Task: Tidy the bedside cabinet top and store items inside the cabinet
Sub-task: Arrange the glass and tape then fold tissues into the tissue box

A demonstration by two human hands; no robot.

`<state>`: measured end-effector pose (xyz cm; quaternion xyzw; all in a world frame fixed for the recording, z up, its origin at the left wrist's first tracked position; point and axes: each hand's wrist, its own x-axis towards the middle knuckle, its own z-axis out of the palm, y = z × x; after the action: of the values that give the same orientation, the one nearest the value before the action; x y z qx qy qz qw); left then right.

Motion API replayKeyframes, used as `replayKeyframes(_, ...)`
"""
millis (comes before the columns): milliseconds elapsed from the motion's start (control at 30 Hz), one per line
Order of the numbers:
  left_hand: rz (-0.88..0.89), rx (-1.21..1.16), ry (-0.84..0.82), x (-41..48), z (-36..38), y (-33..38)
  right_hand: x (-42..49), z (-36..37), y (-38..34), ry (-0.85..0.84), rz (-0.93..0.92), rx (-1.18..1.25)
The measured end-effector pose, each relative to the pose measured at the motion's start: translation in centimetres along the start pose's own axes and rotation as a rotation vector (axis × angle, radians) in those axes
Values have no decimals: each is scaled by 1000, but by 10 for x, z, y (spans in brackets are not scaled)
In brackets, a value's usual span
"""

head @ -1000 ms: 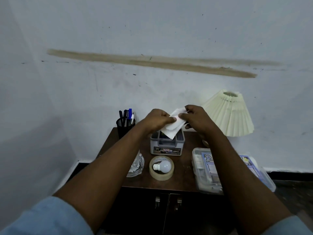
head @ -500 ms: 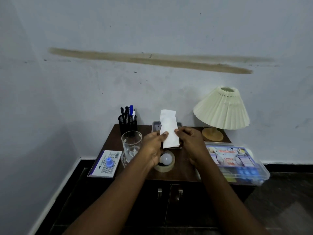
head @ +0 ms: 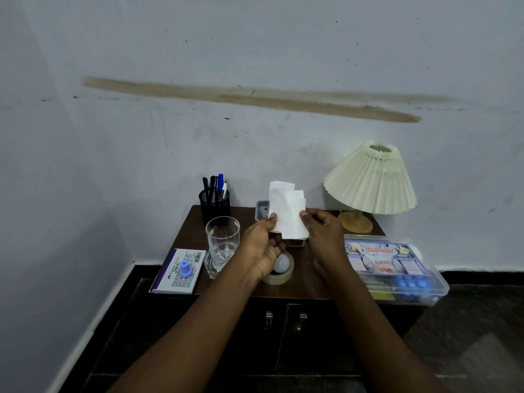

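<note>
A white tissue point(head: 287, 211) stands upright above the dark wooden cabinet top point(head: 307, 282), partly unfolded. My left hand point(head: 262, 245) pinches its left edge and my right hand point(head: 323, 234) pinches its right edge. Behind the tissue a grey tissue box point(head: 262, 209) is mostly hidden. On the top also stand a clear glass point(head: 222, 245), a black pen holder point(head: 214, 204) with several pens, a tape roll point(head: 279, 275) with a white bulb point(head: 282, 263) in it, a white and purple box point(head: 180, 270) and a clear first-aid box point(head: 394, 269).
A cream pleated lamp point(head: 371, 180) stands at the back right of the cabinet. Two shut cabinet doors with metal handles point(head: 285, 319) face me below the top. The first-aid box overhangs the right edge, the white and purple box the left edge. A wall stands close behind.
The view pulled back from the cabinet. Both hands lifted the tissue clear of the grey box and spread it wider, so a second fold now shows on its right.
</note>
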<state>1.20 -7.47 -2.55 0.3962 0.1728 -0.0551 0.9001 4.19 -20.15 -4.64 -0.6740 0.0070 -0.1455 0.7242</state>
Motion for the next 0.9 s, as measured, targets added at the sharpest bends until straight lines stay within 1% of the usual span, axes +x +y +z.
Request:
replayKeyframes(100,-49,12,-10,-1,1,-2,-1,2,2,40,-23,-35)
replayKeyframes(167,-44,18,-4,0,1,-3,-2,1,2,51,-67,-103)
replayKeyframes(267,25,51,39,3,0,-5,-4,1,-1,75,-156,-219)
replayKeyframes(433,187,65,133,5,-1,-8,-6,-2,-5,182,-216,-304)
replayKeyframes(533,144,49,70,3,1,-8,-5,-3,-4,198,-216,-304)
replayKeyframes(633,82,62,20,2,4,-12,-6,-1,-4,176,-189,-271)
replayKeyframes(800,120,108,113,5,4,-19,-10,4,-1,101,-152,-184)
replayKeyframes(900,140,66,120,6,4,-20,-13,9,-2,76,-146,-104)
